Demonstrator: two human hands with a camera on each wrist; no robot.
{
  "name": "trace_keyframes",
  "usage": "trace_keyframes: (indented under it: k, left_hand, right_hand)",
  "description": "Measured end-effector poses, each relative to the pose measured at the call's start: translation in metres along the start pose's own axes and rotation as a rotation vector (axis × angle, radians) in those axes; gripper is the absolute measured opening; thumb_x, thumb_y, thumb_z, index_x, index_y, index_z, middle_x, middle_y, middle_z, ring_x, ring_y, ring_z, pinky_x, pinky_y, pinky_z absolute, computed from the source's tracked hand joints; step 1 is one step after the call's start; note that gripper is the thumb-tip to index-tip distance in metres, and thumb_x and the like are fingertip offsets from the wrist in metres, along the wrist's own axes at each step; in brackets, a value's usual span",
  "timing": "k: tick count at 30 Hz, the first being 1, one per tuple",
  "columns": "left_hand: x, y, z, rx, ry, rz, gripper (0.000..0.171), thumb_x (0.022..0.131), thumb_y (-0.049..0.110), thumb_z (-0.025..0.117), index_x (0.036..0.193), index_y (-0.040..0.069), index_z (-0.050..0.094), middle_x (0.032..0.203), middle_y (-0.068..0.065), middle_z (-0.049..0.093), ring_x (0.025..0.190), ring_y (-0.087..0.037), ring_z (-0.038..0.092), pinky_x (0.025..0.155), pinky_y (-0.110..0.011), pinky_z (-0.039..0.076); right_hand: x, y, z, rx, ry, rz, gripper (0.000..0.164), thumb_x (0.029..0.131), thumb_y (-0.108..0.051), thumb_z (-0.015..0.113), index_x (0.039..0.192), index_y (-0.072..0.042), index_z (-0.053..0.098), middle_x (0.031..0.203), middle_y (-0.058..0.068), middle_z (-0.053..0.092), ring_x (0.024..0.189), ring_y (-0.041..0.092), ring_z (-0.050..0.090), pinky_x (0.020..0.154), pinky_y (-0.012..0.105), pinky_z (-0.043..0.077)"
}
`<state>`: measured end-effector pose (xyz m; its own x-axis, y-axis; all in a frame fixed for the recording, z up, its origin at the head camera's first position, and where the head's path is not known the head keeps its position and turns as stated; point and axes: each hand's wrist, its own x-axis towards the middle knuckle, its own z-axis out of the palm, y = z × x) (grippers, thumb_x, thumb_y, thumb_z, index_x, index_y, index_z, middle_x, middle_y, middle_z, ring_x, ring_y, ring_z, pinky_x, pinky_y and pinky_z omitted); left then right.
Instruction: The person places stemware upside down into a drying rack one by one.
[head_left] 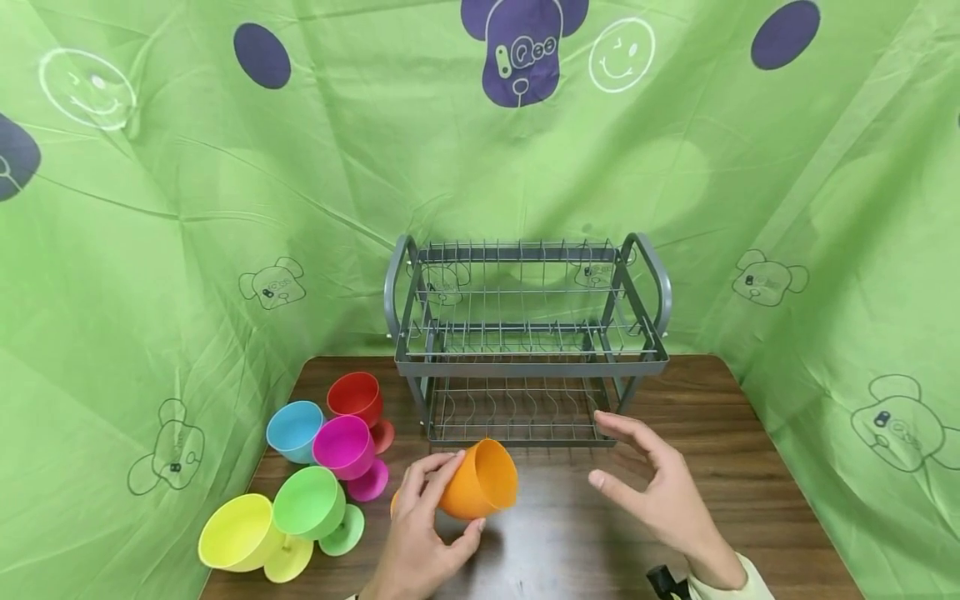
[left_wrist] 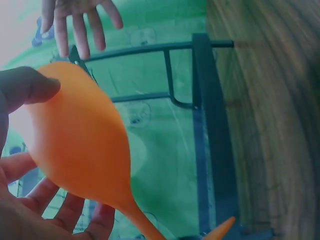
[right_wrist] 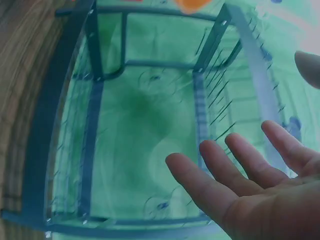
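My left hand holds an orange goblet by its bowl, tilted so that the mouth faces right. In the left wrist view the thumb and fingers curl round the goblet's bowl, and its stem runs down to the lower right. My right hand is held to the right of the goblet, apart from it, with nothing in it; the right wrist view shows its fingers extended and spread. Behind both hands stands a grey two-tier dish rack.
At the left stand a red goblet, a blue goblet, a magenta goblet, a green goblet and a yellow goblet, close together. The wooden table is bordered by green printed cloth.
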<state>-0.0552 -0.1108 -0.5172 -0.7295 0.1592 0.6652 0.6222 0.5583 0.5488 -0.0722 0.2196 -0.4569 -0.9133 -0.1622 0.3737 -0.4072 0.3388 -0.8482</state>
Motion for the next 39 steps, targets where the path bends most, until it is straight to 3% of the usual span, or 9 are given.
trace_keyframes:
  k: [4, 11, 16, 22, 39]
  left_hand:
    - [0.008, 0.007, -0.001, -0.006, -0.079, 0.06, 0.095, 0.063, 0.019, 0.095, 0.15, 0.015, 0.059, 0.14, -0.005, 0.058, 0.122, -0.018, 0.056, 0.095, -0.025, 0.051]
    - [0.023, 0.02, -0.003, 0.015, -0.208, 0.149, 0.095, 0.069, 0.026, 0.094, 0.154, 0.017, 0.054, 0.144, -0.003, 0.055, 0.123, -0.016, 0.053, 0.093, -0.032, 0.056]
    - [0.028, 0.028, -0.001, 0.036, -0.215, 0.222, 0.094, 0.069, 0.028, 0.093, 0.154, 0.017, 0.055, 0.143, -0.004, 0.057, 0.123, -0.016, 0.053, 0.093, -0.034, 0.056]
    - [0.03, 0.031, 0.003, 0.05, -0.209, 0.274, 0.092, 0.067, 0.028, 0.093, 0.151, 0.017, 0.057, 0.142, -0.004, 0.058, 0.122, -0.017, 0.054, 0.093, -0.034, 0.056]
    - [0.031, 0.036, 0.005, 0.092, -0.216, 0.29, 0.093, 0.067, 0.032, 0.091, 0.152, 0.021, 0.057, 0.142, -0.002, 0.058, 0.125, -0.018, 0.054, 0.098, -0.038, 0.054]
  right_hand:
    - [-0.001, -0.012, 0.009, -0.016, -0.053, -0.063, 0.077, 0.079, -0.002, 0.091, 0.148, -0.01, 0.058, 0.152, 0.011, 0.059, 0.136, 0.006, 0.058, 0.105, 0.022, 0.055]
    - [-0.003, -0.027, 0.026, -0.089, -0.123, -0.177, 0.08, 0.076, -0.013, 0.096, 0.147, -0.015, 0.059, 0.151, 0.005, 0.059, 0.136, 0.011, 0.059, 0.102, 0.026, 0.058]
    - [-0.006, -0.03, 0.034, -0.114, -0.169, -0.162, 0.081, 0.077, -0.022, 0.096, 0.149, -0.021, 0.058, 0.153, 0.0, 0.056, 0.135, 0.012, 0.059, 0.097, 0.037, 0.063]
    - [-0.01, -0.032, 0.04, -0.075, -0.191, -0.173, 0.08, 0.077, -0.02, 0.096, 0.148, -0.019, 0.058, 0.152, 0.003, 0.056, 0.135, 0.015, 0.06, 0.095, 0.035, 0.063]
    - [-0.016, -0.028, 0.049, -0.125, -0.158, -0.148, 0.067, 0.08, -0.023, 0.094, 0.14, -0.025, 0.064, 0.145, -0.002, 0.059, 0.126, 0.016, 0.064, 0.099, 0.034, 0.061]
